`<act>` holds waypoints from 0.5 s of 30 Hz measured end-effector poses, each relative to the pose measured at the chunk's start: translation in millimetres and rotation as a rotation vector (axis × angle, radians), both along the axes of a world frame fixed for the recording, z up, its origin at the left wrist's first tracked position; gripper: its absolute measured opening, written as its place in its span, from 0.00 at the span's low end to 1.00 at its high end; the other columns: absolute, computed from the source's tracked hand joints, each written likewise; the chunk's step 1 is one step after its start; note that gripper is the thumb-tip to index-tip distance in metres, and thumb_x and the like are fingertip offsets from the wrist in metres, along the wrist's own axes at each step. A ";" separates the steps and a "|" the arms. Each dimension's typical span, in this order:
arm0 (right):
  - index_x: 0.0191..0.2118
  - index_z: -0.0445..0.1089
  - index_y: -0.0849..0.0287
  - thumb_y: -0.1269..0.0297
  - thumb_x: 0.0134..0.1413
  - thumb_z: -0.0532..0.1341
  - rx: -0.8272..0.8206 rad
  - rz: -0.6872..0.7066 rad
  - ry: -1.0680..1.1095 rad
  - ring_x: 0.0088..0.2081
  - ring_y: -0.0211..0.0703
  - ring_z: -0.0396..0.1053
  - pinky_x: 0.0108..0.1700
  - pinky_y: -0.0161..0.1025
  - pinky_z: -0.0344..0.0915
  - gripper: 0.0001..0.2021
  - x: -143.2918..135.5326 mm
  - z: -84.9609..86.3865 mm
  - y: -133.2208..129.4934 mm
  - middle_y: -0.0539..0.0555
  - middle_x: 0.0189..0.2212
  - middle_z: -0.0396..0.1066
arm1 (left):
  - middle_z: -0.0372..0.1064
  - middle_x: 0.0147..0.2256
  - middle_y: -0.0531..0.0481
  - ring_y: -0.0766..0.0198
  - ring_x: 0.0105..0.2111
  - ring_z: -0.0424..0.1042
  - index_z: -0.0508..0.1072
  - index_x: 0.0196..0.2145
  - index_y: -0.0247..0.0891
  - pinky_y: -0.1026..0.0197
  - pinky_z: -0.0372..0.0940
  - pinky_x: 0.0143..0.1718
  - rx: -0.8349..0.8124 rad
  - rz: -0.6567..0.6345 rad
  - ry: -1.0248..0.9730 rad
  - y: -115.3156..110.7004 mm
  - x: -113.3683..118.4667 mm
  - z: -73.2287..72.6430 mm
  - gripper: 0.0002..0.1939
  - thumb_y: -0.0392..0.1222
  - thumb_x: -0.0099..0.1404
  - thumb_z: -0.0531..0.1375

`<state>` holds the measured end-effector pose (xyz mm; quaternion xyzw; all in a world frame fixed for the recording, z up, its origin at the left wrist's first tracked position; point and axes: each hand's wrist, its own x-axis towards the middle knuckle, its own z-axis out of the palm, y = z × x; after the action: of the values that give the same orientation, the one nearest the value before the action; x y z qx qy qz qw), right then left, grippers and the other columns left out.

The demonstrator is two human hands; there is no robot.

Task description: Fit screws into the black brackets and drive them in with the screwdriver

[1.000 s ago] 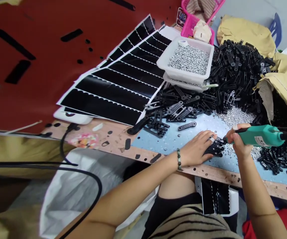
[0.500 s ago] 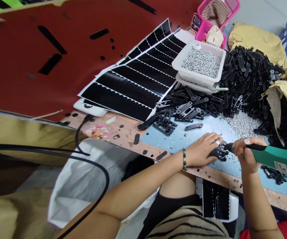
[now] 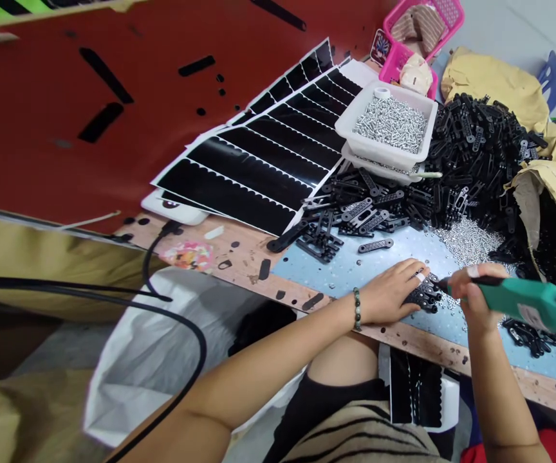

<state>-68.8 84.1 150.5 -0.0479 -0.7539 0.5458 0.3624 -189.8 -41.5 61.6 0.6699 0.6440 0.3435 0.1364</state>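
Observation:
My left hand [image 3: 394,292] lies at the front of the blue work surface, its fingers wrapped over a small group of black plastic parts [image 3: 425,296]. A beaded bracelet circles that wrist. Closed around the front of a green electric screwdriver [image 3: 531,302] is my right hand [image 3: 478,292]. The tool lies nearly level, and its dark tip meets the right side of the held parts. Both hands have white tape on a finger. Silver screws [image 3: 471,241] lie in a loose heap just beyond the hands.
A white tub [image 3: 384,145] of silver screws stands behind, beside a large pile of black parts [image 3: 481,141]. Black sticker sheets [image 3: 259,154] lie left of it. More black parts [image 3: 531,337] are at the right front. Black cables [image 3: 181,312] hang at the left.
My right hand and the green screwdriver have shifted slightly left, and the tool's rear end looks blurred. My left hand stays on the parts.

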 end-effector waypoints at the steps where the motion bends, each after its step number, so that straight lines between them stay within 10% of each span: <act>1: 0.38 0.62 0.53 0.62 0.56 0.59 -0.018 0.001 0.051 0.18 0.36 0.63 0.26 0.40 0.66 0.06 3.3 3.5 -1.9 0.42 0.18 0.62 | 0.55 0.58 0.36 0.45 0.62 0.50 0.54 0.61 0.34 0.42 0.52 0.62 -0.005 0.005 0.007 -0.1 0.0 -0.1 0.35 0.47 0.61 0.61; 15: 0.38 0.64 0.54 0.62 0.56 0.61 -0.040 0.089 0.080 0.17 0.35 0.62 0.25 0.39 0.66 0.05 11.2 -5.6 -5.5 0.42 0.17 0.62 | 0.54 0.58 0.35 0.45 0.61 0.51 0.54 0.61 0.34 0.44 0.53 0.61 0.022 0.022 0.030 1.9 1.2 -1.0 0.36 0.48 0.60 0.62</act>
<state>-57.6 78.6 144.9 0.0005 -0.7291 0.5779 0.3667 -188.6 -39.6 60.5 0.6691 0.6497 0.3419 0.1154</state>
